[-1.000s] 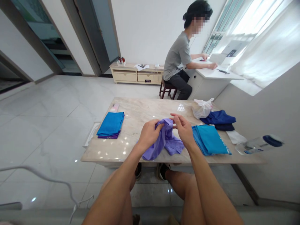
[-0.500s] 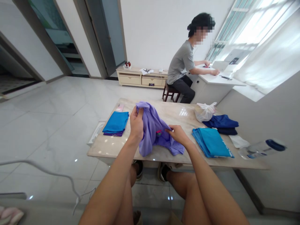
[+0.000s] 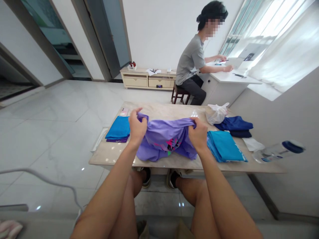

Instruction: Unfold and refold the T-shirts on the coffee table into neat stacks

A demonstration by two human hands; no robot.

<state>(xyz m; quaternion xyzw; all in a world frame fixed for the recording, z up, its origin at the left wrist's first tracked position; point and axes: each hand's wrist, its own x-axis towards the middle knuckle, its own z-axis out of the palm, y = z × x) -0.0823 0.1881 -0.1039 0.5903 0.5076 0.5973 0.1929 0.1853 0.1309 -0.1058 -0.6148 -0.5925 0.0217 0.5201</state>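
Observation:
A light purple shirt with a pink, black and green print hangs between my hands, its lower part bunched on the marble-look table. At its upper left corner my left hand pinches the cloth. My right hand grips the upper right corner, fingers closed over the edge. Left of the shirt lies a folded blue cloth on top of a dark purple one. Close to my right hand rests a folded turquoise garment stack.
Along the right side are a white plastic bag, folded navy clothes, a white paper and a clear bottle with a blue lid. A pink card lies at the back left. Beyond, a person sits at a white desk.
My hands have moved apart and stretched the shirt's upper edge wide. My right hand rose and shifted right, my left moved slightly left. More of the print now shows.

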